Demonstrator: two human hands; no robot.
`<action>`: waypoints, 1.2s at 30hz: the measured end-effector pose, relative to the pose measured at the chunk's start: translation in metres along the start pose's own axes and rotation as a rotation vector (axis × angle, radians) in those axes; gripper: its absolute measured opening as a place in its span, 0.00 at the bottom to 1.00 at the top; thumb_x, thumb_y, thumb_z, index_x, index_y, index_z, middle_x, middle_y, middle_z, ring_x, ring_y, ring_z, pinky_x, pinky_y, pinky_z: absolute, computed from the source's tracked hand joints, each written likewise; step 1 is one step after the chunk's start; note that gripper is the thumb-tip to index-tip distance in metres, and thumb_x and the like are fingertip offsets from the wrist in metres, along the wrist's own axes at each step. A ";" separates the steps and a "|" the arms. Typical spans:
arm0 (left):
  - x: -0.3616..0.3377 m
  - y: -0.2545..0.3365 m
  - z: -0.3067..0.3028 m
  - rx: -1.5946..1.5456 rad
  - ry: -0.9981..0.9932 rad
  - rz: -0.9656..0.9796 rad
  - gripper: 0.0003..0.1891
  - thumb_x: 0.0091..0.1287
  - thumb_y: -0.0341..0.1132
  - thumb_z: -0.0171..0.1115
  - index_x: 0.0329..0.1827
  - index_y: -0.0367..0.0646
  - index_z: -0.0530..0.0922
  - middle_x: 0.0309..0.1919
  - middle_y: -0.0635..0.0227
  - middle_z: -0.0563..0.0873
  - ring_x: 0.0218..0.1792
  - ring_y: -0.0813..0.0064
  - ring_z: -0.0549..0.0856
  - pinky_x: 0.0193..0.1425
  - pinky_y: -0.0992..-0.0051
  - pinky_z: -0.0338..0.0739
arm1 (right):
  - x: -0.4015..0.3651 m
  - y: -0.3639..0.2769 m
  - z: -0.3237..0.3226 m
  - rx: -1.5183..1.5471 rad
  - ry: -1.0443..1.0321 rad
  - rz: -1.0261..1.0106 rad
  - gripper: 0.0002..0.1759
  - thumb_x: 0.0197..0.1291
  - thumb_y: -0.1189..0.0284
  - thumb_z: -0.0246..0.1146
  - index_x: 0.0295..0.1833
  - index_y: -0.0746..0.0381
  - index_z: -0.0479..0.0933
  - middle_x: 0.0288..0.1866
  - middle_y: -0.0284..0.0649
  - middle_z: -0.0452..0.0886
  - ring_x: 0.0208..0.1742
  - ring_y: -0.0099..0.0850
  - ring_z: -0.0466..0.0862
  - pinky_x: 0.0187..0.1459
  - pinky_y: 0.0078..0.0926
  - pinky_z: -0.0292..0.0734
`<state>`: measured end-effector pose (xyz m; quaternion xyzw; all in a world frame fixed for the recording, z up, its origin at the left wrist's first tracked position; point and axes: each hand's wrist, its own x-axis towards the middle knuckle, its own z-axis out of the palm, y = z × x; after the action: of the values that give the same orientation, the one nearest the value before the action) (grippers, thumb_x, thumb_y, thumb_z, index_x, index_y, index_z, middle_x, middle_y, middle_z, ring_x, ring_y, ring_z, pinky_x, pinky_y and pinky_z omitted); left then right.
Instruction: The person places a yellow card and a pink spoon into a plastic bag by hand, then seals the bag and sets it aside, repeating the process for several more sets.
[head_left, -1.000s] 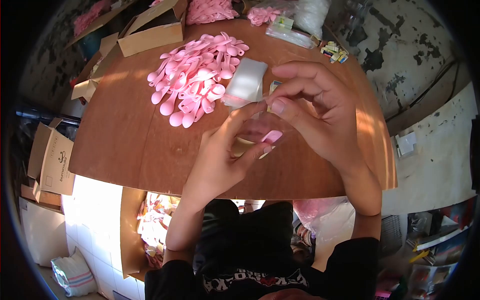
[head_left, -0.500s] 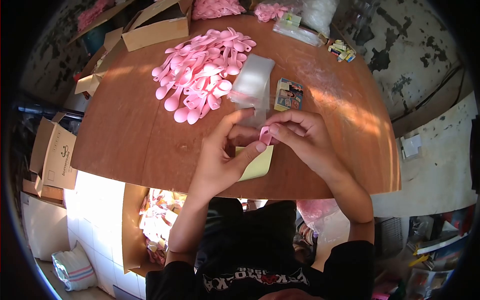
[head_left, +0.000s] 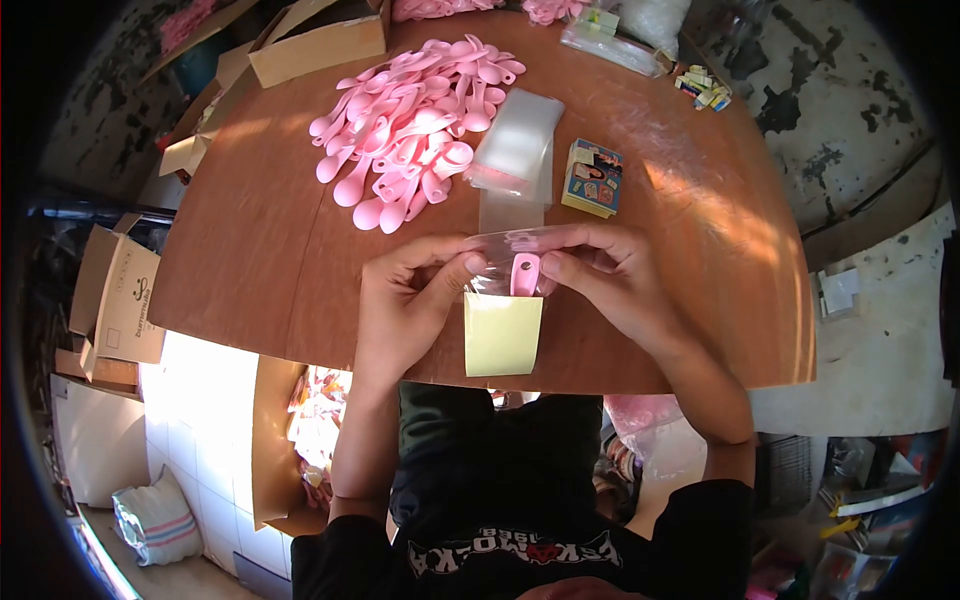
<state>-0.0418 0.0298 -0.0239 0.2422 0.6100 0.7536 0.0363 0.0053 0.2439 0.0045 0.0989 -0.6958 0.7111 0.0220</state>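
My left hand [head_left: 405,300] pinches the upper left corner of a clear plastic bag [head_left: 494,272] between thumb and fingers. Opposite it, my right hand [head_left: 615,275] grips the bag's right side near the mouth. A pale yellow card [head_left: 502,335] hangs in the lower part of the bag. Above the card shows the pink handle of a spoon [head_left: 525,275], with a hole near its end; the rest of it is hidden behind the card. Just beyond my hands lie a stack of clear bags [head_left: 520,130] and a stack of printed cards [head_left: 590,180].
A heap of pink measuring spoons [head_left: 400,140] covers the left middle of the brown table [head_left: 250,230]. Small boxes [head_left: 704,88] and plastic packs [head_left: 615,48] sit at the far right. Open cardboard boxes [head_left: 320,50] stand at the far left.
My left hand has moved from the spoon handle to the bag's upper edge. The bag is now stretched between both hands, and the yellow card hangs lower, facing me.
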 end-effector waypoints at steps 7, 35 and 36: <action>-0.004 0.009 -0.008 -0.025 -0.063 -0.063 0.07 0.69 0.23 0.64 0.47 0.32 0.85 0.41 0.61 0.89 0.42 0.78 0.87 0.47 0.79 0.82 | -0.005 -0.003 -0.007 -0.169 -0.064 -0.036 0.07 0.65 0.80 0.65 0.48 0.67 0.84 0.45 0.40 0.86 0.43 0.25 0.85 0.47 0.22 0.81; -0.020 0.010 -0.015 -0.036 -0.129 -0.022 0.17 0.55 0.16 0.73 0.47 0.31 0.80 0.41 0.57 0.88 0.42 0.71 0.90 0.47 0.75 0.87 | -0.012 0.001 0.007 -0.168 -0.167 -0.234 0.09 0.57 0.87 0.67 0.43 0.70 0.79 0.44 0.43 0.79 0.47 0.27 0.83 0.49 0.24 0.81; -0.030 0.015 -0.018 -0.074 -0.117 -0.052 0.16 0.53 0.16 0.75 0.44 0.32 0.81 0.42 0.56 0.88 0.42 0.69 0.90 0.46 0.74 0.88 | -0.013 -0.001 0.007 -0.205 -0.227 -0.268 0.09 0.56 0.87 0.69 0.42 0.70 0.78 0.44 0.43 0.79 0.46 0.28 0.84 0.49 0.25 0.82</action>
<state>-0.0196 -0.0011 -0.0219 0.2684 0.5848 0.7588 0.1005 0.0185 0.2384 0.0029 0.2676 -0.7432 0.6113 0.0478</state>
